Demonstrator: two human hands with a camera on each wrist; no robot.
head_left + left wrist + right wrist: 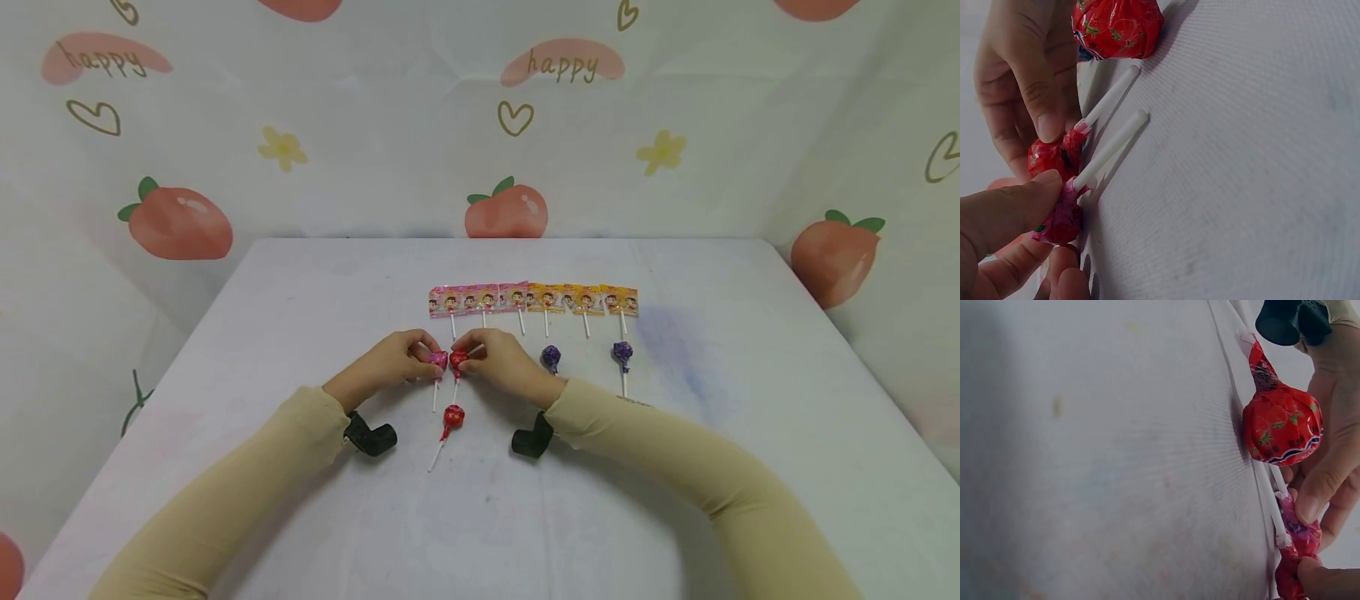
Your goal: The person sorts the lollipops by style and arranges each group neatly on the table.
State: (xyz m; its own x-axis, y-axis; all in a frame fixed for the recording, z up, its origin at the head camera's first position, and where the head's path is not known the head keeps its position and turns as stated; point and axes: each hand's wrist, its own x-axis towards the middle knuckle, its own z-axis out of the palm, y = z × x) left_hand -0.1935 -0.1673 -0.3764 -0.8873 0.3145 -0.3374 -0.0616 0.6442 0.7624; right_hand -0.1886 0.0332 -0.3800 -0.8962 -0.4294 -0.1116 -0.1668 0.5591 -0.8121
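Observation:
My left hand point(393, 365) pinches a pink-wrapped lollipop point(1063, 219) by its round head, thumb on the near side, its white stick pointing toward me. Right beside it, my right hand point(504, 362) grips the head of a red-wrapped lollipop point(1054, 156) between thumb and fingers. The two candy heads sit side by side, close over the white tabletop. Nearer to me lies another red lollipop point(453, 416), its stick angled down to the left; in the right wrist view this red lollipop point(1282, 425) looms large in front of the hands.
Behind the hands runs a row of flat-packed lollipops, pink packets point(480, 298) at left and yellow packets point(582, 298) at right. Two purple lollipops, one point(551, 358) by the right wrist and one point(622, 354) farther right, lie on the white table point(465, 533).

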